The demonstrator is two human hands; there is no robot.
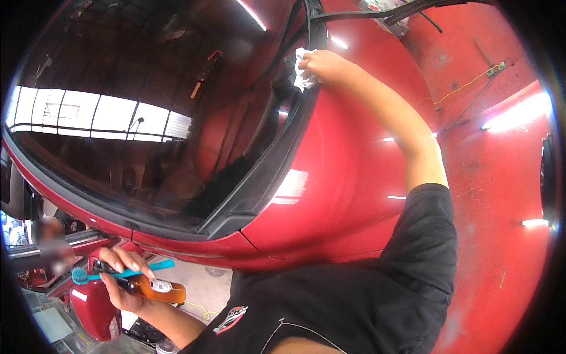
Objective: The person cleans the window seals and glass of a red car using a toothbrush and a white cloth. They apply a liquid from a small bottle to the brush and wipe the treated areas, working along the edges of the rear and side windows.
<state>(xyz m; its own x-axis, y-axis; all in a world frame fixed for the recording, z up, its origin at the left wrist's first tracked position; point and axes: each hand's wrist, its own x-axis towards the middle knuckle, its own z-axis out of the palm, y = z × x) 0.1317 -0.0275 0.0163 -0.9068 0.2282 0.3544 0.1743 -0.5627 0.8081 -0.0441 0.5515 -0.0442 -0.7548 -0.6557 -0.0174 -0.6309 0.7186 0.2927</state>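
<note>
My right hand (323,66) is closed on a crumpled white cloth (302,79). The cloth presses against the black plastic trim (282,162) along the base of a red car's windshield (147,171), near its far end. At the lower left, my left hand (119,295) grips an amber bottle (177,293) with a dark top and a white label. A teal toothbrush (132,273) lies across the same hand under the fingers, its bristles pointing left. Bottle and brush are held in the air beside the car, apart from its body.
The glossy red hood (348,177) spreads under my right arm. A red side mirror (97,310) stands near my left hand. A wiper arm (377,15) reaches over the far edge. Beyond the hood, a yellow cord (463,88) lies on the red floor (489,194).
</note>
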